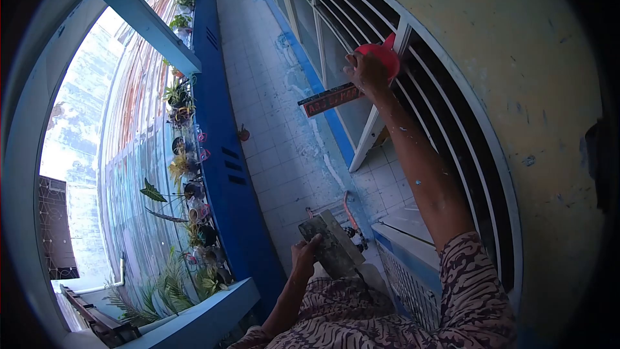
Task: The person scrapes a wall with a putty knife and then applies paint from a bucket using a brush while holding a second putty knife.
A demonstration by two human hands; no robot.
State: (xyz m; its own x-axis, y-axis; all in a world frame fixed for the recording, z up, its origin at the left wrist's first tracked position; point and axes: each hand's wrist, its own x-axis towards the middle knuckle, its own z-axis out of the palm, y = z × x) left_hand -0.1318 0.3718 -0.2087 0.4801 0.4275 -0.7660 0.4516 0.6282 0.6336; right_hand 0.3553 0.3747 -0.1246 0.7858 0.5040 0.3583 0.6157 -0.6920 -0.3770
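Observation:
My right hand (367, 72) is raised at the barred window, its fingers closed at a red round object (385, 57), perhaps a plastic dipper. Beside that hand a dark and reddish strip with lettering (330, 99) sticks out to the left. Low in the view, my left hand (305, 255) grips a grey, paint-stained flat board (330, 245), with the thumb on its face. The board is tilted in front of my patterned clothing.
White window bars (445, 97) curve along the right, beside a yellowish wall (510, 58). A tiled walkway (258, 90) runs ahead. Potted plants (181, 168) line the blue low wall (216, 110). A white frame (365, 142) stands near the window.

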